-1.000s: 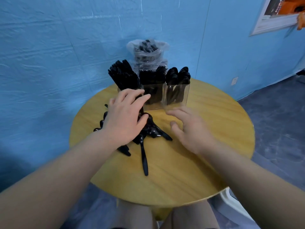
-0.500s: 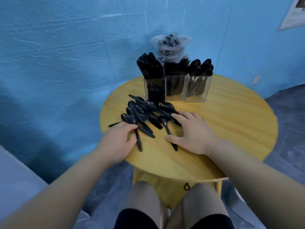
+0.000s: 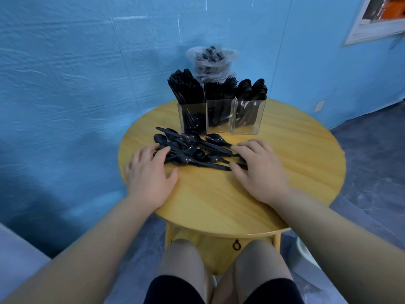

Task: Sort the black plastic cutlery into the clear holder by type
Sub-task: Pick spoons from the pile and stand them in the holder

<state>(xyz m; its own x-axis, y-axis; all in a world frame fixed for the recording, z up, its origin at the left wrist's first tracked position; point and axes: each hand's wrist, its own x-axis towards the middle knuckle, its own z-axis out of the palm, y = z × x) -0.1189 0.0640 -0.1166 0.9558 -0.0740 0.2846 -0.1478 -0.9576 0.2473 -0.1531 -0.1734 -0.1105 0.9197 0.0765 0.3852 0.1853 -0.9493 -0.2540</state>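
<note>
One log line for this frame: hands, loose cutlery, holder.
left hand: open, on pile | right hand: open, on pile | loose cutlery: on table | holder: three compartments stocked

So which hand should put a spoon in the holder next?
Probably the right hand: it touches the spoon pile and lies just before the spoon compartment at the holder's right end. The left hand is farther off.

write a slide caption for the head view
Both hands, left and right, flank a pile of loose black spoons on the round wooden table, before the filled clear holder.
</note>
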